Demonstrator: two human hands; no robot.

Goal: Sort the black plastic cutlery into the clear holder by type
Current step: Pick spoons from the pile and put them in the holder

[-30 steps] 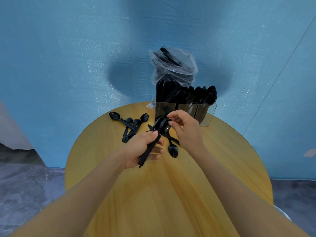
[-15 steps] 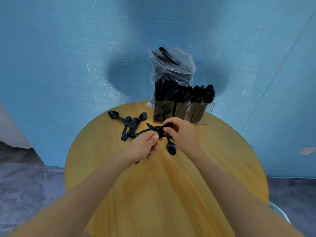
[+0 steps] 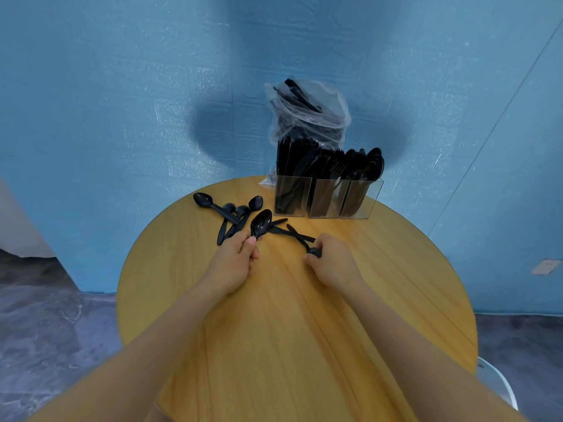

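Your left hand (image 3: 236, 257) pinches a black spoon (image 3: 260, 223) upright by its handle, and your right hand (image 3: 332, 261) curls round the bowl end of another spoon (image 3: 313, 251) low on the bench (image 3: 304, 330). You look mid-gather: loose spoons (image 3: 227, 214) lie left of the clear holder (image 3: 327, 197), so next carry yours to its rightmost, spoon-filled compartment.

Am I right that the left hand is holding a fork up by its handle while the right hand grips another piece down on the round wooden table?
Not quite: the head view shows the left hand holding a spoon, its oval bowl up, not a fork. The rest stands: the right hand grips another black piece low on the round wooden table.
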